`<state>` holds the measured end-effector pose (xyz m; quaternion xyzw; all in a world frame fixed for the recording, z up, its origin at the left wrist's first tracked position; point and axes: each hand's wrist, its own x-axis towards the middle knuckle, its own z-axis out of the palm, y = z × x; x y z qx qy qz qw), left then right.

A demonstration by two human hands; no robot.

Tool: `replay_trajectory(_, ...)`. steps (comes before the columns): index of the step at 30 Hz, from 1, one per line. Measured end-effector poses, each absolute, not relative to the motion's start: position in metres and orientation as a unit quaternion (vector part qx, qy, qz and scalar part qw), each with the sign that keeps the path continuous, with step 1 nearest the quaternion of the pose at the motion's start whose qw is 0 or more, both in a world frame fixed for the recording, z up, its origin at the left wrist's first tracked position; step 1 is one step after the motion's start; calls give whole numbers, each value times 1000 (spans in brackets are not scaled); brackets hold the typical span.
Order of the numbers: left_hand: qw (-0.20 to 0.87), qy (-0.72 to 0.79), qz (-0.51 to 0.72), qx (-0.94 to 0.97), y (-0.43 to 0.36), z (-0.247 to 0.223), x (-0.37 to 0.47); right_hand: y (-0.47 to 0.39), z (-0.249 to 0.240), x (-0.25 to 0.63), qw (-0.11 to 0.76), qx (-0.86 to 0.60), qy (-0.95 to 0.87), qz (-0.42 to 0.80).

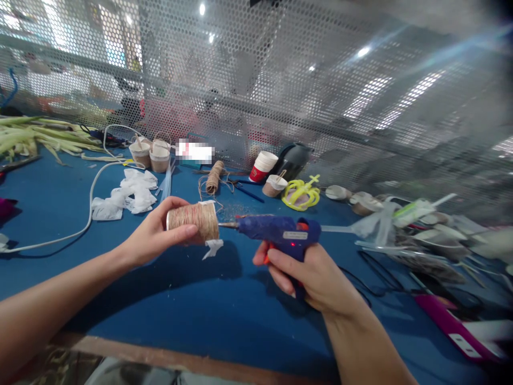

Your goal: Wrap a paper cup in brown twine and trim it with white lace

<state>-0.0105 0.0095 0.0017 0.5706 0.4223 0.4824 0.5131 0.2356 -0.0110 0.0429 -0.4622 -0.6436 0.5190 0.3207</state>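
A cup wrapped in brown twine [196,221] lies on its side in my left hand [162,230], the thumb across its front. A scrap of white material hangs from its right end. My right hand [298,270] grips a blue glue gun [266,229], with fingers at the orange trigger. The gun's metal nozzle points left and meets or nearly meets the right end of the wrapped cup. A small red light shows on the gun, and a clear glue stick [336,229] sticks out of its back.
Behind are a twine roll [215,177], pliers [248,191], paper cups [263,166], wrapped cups [159,156] and a yellow crown-like piece [301,193]. White cloth [134,192] and a white cable [91,206] lie left. Plastic-bagged items [377,222] and a magenta power strip [452,326] are right.
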Motion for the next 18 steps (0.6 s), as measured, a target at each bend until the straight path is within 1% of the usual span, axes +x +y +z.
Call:
replay_trajectory(3,573,414,476,523,11,1,-10,-4,44,239,388,-480,-599,510)
replay_trajectory(5,586,404,482,511,11,0,-10,7,44,246,437,-514,-579,458)
replay_trajectory(6,590,399,484,508,11,-1,-11,14,43,251,445,-538,-577,423)
replay_trajectory(8,597,393,486,503,10,-1,-11,30,40,264,425,-590,-578,370)
replay_trajectory(10,600,388,485,504,8,0,-11,46,34,276,387,-642,-579,320)
replay_trajectory(14,594,383,487,512,6,1,-12,72,18,295,362,-700,-544,287)
replay_trajectory(18,592,379,481,524,6,0,-12,86,2,307,308,-740,-538,262)
